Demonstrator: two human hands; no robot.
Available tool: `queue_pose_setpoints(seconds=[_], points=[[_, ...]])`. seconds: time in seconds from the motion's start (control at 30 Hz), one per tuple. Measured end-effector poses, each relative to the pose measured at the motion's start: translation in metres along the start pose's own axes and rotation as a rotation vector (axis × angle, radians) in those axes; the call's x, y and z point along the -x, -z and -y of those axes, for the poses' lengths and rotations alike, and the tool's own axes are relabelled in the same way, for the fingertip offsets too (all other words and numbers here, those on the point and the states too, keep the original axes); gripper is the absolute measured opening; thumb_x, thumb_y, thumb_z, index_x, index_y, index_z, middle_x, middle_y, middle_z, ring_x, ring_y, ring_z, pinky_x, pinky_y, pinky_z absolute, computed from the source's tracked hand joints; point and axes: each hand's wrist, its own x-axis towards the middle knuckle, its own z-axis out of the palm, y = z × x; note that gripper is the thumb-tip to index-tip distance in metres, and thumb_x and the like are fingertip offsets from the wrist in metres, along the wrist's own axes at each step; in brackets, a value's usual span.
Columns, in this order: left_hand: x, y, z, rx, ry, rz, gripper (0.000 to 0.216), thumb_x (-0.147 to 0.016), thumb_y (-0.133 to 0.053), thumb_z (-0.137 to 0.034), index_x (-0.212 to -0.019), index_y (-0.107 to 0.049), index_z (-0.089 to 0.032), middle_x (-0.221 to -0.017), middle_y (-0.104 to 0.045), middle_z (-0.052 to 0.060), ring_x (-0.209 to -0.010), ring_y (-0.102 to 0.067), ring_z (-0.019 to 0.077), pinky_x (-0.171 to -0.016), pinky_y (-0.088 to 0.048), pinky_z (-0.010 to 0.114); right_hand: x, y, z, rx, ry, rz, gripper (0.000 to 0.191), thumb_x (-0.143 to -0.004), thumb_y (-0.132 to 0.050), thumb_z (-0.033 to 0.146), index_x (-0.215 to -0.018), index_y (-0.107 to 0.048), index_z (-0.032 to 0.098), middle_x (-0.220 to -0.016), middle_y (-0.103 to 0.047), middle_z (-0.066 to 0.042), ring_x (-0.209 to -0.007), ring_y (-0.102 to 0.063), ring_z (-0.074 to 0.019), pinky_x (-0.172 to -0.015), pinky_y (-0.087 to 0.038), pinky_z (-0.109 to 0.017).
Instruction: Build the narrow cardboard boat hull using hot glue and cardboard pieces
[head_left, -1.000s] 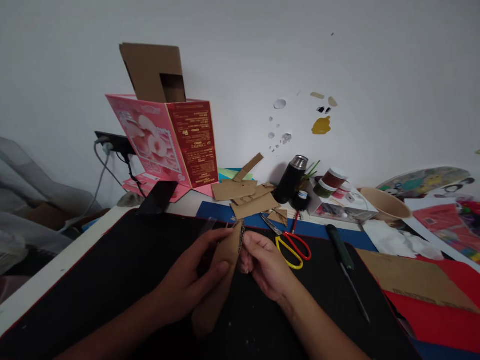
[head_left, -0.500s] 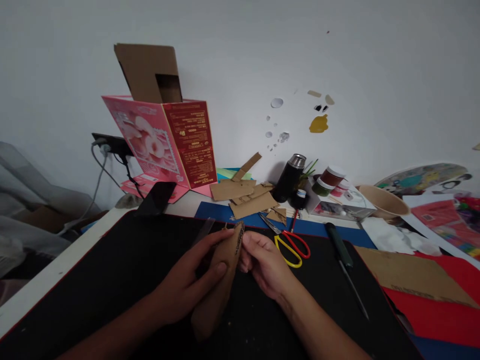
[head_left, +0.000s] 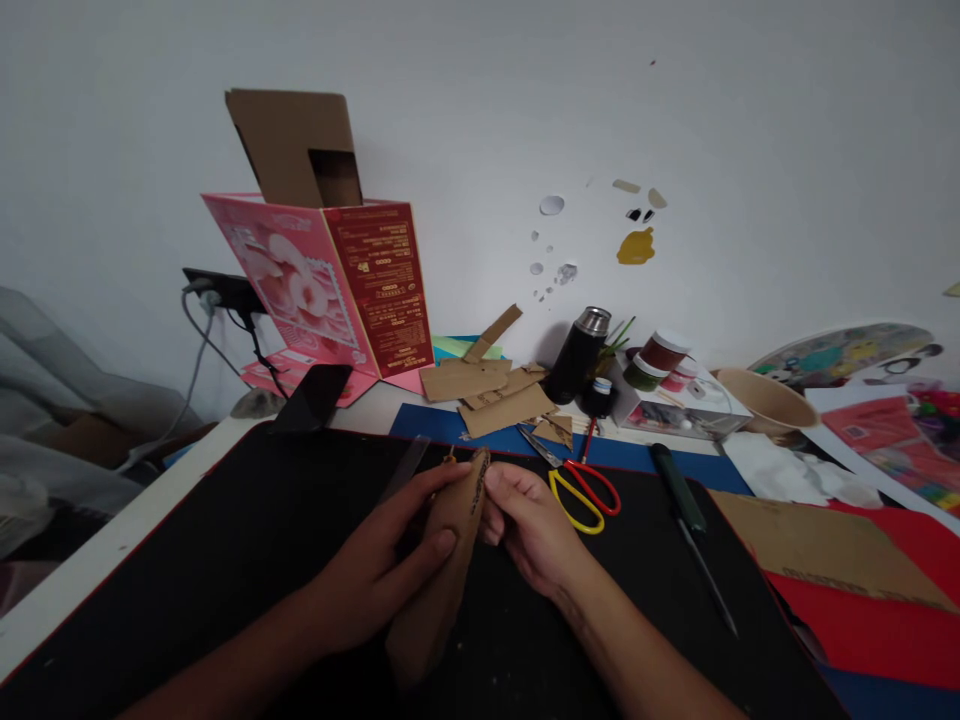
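Note:
Both of my hands grip a long brown cardboard strip (head_left: 431, 610) above the black mat (head_left: 225, 540). My left hand (head_left: 379, 565) wraps its thumb and fingers around the strip's middle. My right hand (head_left: 529, 525) pinches the strip's upper end with closed fingers. The strip stands tilted, its lower end resting toward me on the mat. Red and yellow scissors (head_left: 585, 488) lie just right of my right hand.
A dark screwdriver (head_left: 686, 515) lies right of the scissors. Cardboard scraps (head_left: 491, 390), a black flask (head_left: 577, 355), paint jars (head_left: 656, 358) and a paper bowl (head_left: 765, 400) stand behind. A pink box (head_left: 330, 285) rises at the back left, a phone (head_left: 311, 395) beside it. Brown cardboard (head_left: 817, 545) covers red paper at right.
The strip's upper end has tipped slightly to the left between my hands. Both hands keep their grip and have hardly moved.

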Motion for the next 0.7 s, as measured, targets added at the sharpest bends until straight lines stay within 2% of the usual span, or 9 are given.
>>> queue_pose_setpoints(seconds=[0.23,0.47,0.7], points=[[-0.0018,0.0005,-0.0022,0.002,0.001,0.010,0.051,-0.106,-0.056,-0.043,-0.156,-0.045,-0.036,-0.152,-0.061,0.006,-0.137,-0.059,0.0302,-0.115,-0.048,0.044,-0.0003,-0.0007,-0.0013,-0.011,-0.002,0.003,0.056,-0.083,-0.085,0.062,-0.061,-0.056,0.020,-0.051,-0.046,0.006,-0.048,-0.035,-0.0090,-0.051,-0.026,-0.026],[-0.0022,-0.0002,-0.0007,0.043,0.029,0.031,0.052,-0.106,-0.055,-0.045,-0.156,-0.044,-0.036,-0.155,-0.058,0.007,-0.138,-0.057,0.0316,-0.118,-0.045,0.051,0.0002,0.0010,-0.0019,0.001,0.004,-0.021,0.054,-0.083,-0.085,0.062,-0.065,-0.056,0.020,-0.051,-0.045,0.008,-0.048,-0.036,-0.0090,-0.051,-0.027,-0.026],[-0.0047,0.0003,-0.0032,0.083,0.041,0.034,0.051,-0.105,-0.056,-0.048,-0.154,-0.047,-0.035,-0.151,-0.061,0.008,-0.136,-0.058,0.0320,-0.115,-0.048,0.050,0.0000,0.0008,-0.0018,0.001,0.007,-0.014,0.054,-0.084,-0.085,0.060,-0.064,-0.054,0.021,-0.050,-0.041,0.009,-0.047,-0.034,-0.0085,-0.051,-0.024,-0.026]])
